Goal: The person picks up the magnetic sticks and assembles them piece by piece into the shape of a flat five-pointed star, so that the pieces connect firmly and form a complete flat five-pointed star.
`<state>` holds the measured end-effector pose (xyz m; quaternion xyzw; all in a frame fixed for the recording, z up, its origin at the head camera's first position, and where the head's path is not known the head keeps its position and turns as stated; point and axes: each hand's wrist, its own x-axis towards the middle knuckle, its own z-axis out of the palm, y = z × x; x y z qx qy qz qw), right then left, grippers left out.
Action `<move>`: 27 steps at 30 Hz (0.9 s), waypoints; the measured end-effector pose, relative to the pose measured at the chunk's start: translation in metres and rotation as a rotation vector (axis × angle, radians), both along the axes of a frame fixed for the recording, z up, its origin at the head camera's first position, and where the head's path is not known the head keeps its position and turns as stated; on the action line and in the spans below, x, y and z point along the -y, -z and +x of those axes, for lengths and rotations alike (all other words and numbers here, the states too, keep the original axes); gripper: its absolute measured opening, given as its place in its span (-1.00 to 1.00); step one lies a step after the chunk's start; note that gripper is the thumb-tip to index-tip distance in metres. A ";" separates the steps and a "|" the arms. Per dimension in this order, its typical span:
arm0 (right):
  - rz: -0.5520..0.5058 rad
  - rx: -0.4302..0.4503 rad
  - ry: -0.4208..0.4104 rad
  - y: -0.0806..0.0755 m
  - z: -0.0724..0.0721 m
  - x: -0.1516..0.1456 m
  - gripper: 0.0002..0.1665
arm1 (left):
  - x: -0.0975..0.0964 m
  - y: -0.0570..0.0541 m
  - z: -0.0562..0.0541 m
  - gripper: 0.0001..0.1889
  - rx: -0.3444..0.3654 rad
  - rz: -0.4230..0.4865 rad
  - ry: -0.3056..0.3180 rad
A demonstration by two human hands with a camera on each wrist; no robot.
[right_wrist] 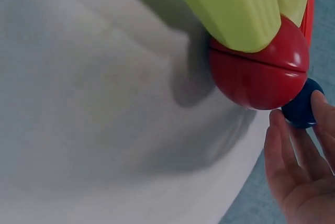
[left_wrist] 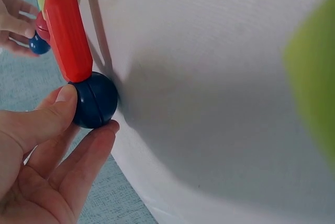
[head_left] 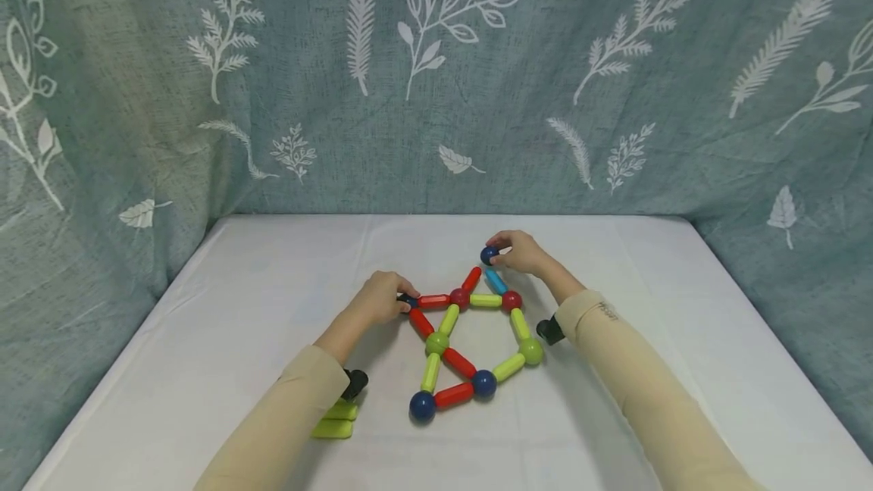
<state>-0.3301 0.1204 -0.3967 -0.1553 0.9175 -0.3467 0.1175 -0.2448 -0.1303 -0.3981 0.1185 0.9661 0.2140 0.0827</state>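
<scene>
A flat ball-and-rod figure of coloured balls and rods lies mid-table. My left hand [head_left: 384, 298] pinches the dark blue ball [left_wrist: 96, 100] at its left corner, thumb on one side and fingertips on the other; a red rod [left_wrist: 68, 35] meets that ball. At the far side, my right hand [head_left: 524, 252] holds another dark blue ball [head_left: 489, 255] between thumb and fingers. Close below that ball are the free ends of a red rod [head_left: 471, 279] and a light blue rod [head_left: 495, 281]. The light blue rod joins a red ball [head_left: 511, 301].
Several lime rods [head_left: 334, 428] lie beside the left forearm. The figure's near side has a dark blue ball [head_left: 422, 406] at the front and a lime ball [head_left: 530, 351] on the right. Behind the white table [head_left: 286, 237] hangs a leaf-patterned curtain [head_left: 327, 135].
</scene>
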 end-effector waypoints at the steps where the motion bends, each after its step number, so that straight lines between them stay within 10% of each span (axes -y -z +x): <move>1: 0.011 0.001 -0.013 0.000 -0.001 0.002 -0.61 | 0.000 0.000 0.000 -0.79 0.004 0.001 -0.004; 27: 0.097 0.107 -0.109 0.002 0.002 0.003 -0.51 | 0.002 0.001 0.000 -0.80 0.004 0.014 0.004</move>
